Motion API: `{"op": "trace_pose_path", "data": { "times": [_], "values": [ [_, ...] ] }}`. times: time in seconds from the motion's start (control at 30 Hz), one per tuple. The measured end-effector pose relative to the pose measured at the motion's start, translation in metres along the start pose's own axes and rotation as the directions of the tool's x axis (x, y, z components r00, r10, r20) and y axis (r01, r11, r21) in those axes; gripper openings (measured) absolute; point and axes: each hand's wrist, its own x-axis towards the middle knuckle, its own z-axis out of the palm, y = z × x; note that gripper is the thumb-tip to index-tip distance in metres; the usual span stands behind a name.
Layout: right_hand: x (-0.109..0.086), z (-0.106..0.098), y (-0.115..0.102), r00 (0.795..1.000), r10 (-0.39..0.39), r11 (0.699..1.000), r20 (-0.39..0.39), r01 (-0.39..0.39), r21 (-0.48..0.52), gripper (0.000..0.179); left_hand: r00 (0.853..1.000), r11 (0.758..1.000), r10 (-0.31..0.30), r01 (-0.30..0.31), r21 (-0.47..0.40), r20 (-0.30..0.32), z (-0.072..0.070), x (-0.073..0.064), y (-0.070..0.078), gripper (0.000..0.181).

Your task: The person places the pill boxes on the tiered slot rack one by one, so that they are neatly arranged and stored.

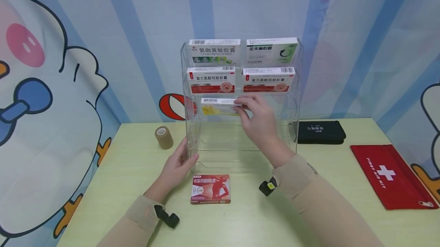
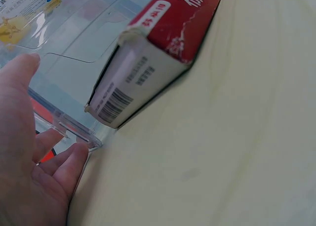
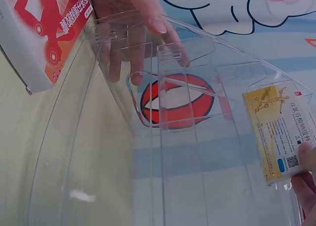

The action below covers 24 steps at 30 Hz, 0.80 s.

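Observation:
A clear acrylic tiered rack (image 1: pixel 220 138) stands upright on the table. My left hand (image 1: pixel 174 167) grips its lower left side edge, with the thumb at the front and the fingers along the outer side. The right hand (image 1: pixel 260 121) pinches the right end of a white and yellow medicine box (image 1: pixel 214 106) at the rack's third tier, on the left. In the right wrist view the printed front of that medicine box (image 3: pixel 276 132) shows. A red medicine box (image 1: pixel 210 189) lies flat on the table before the rack, near my left hand.
Two white-and-green boxes, one of them on the right (image 1: pixel 271 51), fill the top tier. Below them sit two red-and-white boxes (image 1: pixel 211 81). A brown tape roll (image 1: pixel 164 138) stands left; a black case (image 1: pixel 321 132) and red first aid pouch (image 1: pixel 392 176) lie right.

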Motion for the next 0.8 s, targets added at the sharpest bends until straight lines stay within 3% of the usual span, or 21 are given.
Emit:
{"op": "trace_pose_path", "data": {
  "times": [0.27, 0.8],
  "values": [
    [-0.002, 0.011, -0.001, 1.0, -0.009, 1.0, 0.007, 0.009, 0.006, 0.013, 0.999, 0.999, 0.032, -0.032, -0.006, 0.002, 0.0, 0.0, -0.002, 0.079],
    [-0.006, 0.023, -0.001, 0.998, 0.034, 0.999, 0.049, -0.035, 0.033, 0.016, 1.0, 1.0, -0.008, 0.008, 0.007, 0.001, 0.0, 0.0, 0.002, 0.08]
  ]
}}
